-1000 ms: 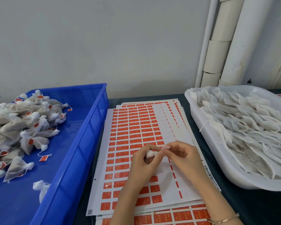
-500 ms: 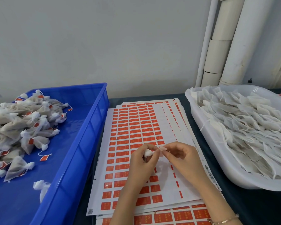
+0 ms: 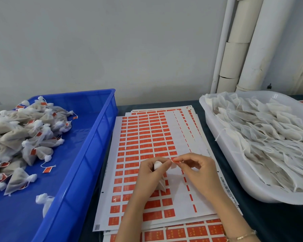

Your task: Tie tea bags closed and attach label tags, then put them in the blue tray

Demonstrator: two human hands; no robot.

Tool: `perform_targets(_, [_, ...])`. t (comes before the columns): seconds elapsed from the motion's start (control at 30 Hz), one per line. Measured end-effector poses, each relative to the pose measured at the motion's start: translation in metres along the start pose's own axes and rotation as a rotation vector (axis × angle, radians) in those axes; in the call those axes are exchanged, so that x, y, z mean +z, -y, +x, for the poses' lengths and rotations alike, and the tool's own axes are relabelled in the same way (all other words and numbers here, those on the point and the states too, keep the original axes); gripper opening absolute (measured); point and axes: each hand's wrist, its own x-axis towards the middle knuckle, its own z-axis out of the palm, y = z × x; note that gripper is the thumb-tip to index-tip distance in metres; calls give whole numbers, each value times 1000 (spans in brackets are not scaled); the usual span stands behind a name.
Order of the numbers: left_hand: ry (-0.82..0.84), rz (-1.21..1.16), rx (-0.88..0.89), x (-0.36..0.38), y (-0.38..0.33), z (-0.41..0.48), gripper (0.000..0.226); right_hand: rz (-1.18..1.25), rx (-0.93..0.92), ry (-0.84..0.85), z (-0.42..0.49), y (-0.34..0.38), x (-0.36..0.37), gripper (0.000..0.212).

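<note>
The left hand (image 3: 152, 173) holds a bag (image 3: 162, 186) above the sheets (image 3: 143, 137). Its fingers curl round the bag, and the puffy white top pokes out by the thumb. The right hand (image 3: 198, 170) pinches a small red tag (image 3: 176, 160) between thumb and first finger, just beside the bag's top. Its other fingers are curled in.

So this bag looks tied shut, and the tag is likely being stuck on. The string is too thin to see, so it is not clear if the tag is on yet. After that, the bag has to go into the blue tray (image 3: 94, 137).

A big pile (image 3: 24, 137) of done bags with red tags lies in the tray on the left. That part is well along. But the tub (image 3: 217, 154) on the right is full of flat bags (image 3: 269, 137) with loose strings. It looks like a lot of work is left. The sheets have many red labels to use.
</note>
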Motion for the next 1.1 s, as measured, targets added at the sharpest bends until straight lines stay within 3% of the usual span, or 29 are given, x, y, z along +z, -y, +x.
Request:
perform_targets(0.5, [-17, -30, -118, -4, 1, 2, 13, 80, -3, 97, 1, 4, -3, 19])
perform_targets(0.87, [-30, -39, -120, -4, 3, 4, 16, -84, -134, 95, -3, -2, 1, 33])
perform_targets(1.1, [-59, -20, -80, -2, 5, 4, 10, -110, -110, 86, -3, -4, 2, 37])
